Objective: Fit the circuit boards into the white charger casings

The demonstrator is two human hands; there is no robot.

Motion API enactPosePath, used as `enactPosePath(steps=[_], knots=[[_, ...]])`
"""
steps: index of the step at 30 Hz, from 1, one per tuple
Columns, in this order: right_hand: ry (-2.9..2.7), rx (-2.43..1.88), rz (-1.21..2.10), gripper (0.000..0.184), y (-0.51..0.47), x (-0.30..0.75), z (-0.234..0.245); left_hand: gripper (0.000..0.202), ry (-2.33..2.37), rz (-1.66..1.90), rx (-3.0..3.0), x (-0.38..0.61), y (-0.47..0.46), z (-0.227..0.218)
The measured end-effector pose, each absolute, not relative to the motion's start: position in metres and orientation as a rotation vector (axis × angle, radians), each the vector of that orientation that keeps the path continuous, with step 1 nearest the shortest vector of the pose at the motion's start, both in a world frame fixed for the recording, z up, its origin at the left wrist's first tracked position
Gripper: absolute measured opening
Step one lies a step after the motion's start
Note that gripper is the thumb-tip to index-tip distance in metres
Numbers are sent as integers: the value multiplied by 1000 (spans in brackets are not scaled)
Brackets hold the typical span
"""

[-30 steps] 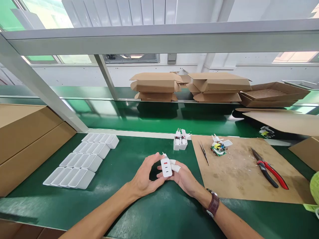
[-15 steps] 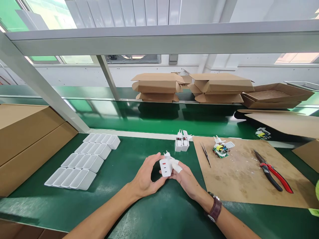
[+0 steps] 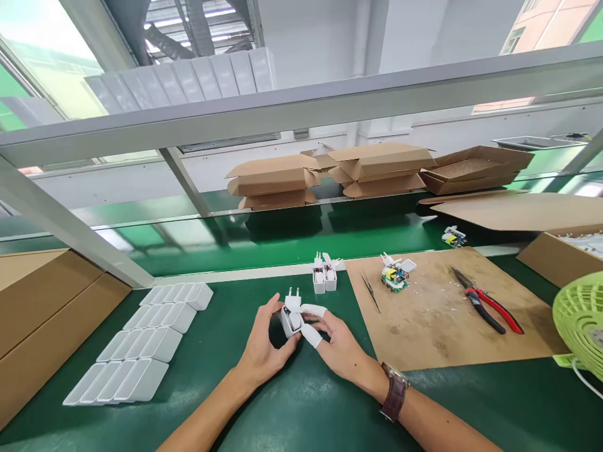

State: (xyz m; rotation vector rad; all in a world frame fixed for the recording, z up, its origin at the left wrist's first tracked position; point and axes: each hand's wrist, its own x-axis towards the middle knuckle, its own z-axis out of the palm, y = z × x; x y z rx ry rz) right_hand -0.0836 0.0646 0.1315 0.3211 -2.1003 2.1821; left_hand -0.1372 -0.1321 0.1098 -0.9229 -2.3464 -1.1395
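Note:
Near the middle of the green bench, a white plug-in charger (image 3: 291,317) is held between both hands. Its two-pin plug piece points up, and the open casing shows inner parts. My left hand (image 3: 264,339) is closed around its left side. My right hand (image 3: 336,342), with white covers on thumb and forefinger, grips it from the right. Just beyond stand two more white chargers (image 3: 325,276) with plug pieces sticking out of the top. To the left lie rows of open white casings (image 3: 141,342).
On a brown board (image 3: 424,339) lie tweezers (image 3: 371,292), a circuit board with a plug piece (image 3: 396,276), and red-and-black pliers (image 3: 487,304). A green fan (image 3: 581,323) stands at right. Cardboard boxes (image 3: 277,179) line the back, and a large carton (image 3: 51,320) stands left.
The charger has been turned in my hands, from its port face toward me to its open side with the plug upright. The camera view has tilted and shifted right.

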Motion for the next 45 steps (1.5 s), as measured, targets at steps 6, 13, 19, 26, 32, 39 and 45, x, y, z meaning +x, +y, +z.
enactPosePath(steps=[6,13,19,26,32,39,45], knots=[[-2043,108,2317,56,64,-92,129,80,-2327,-1118,-918,-137,-128,112],[-1726,-123,2671,40,68,-95,132,80,-2050,-936,-1040,-127,-120,136],[-1643,-182,2756,53,68,-87,133,78,-2020,-983,-1042,-125,-121,136],[-1743,-141,2828,65,68,-80,137,80,-1978,-1036,-1167,-121,-125,140],[-1811,-142,2871,69,70,-79,138,83,-1985,-1063,-1234,-120,-126,140],[-1761,-207,2925,92,71,-76,129,86,-2021,-1116,-1244,-120,-125,136],[-1738,-235,2956,92,69,-77,129,86,-2036,-1174,-1285,-120,-123,133]])
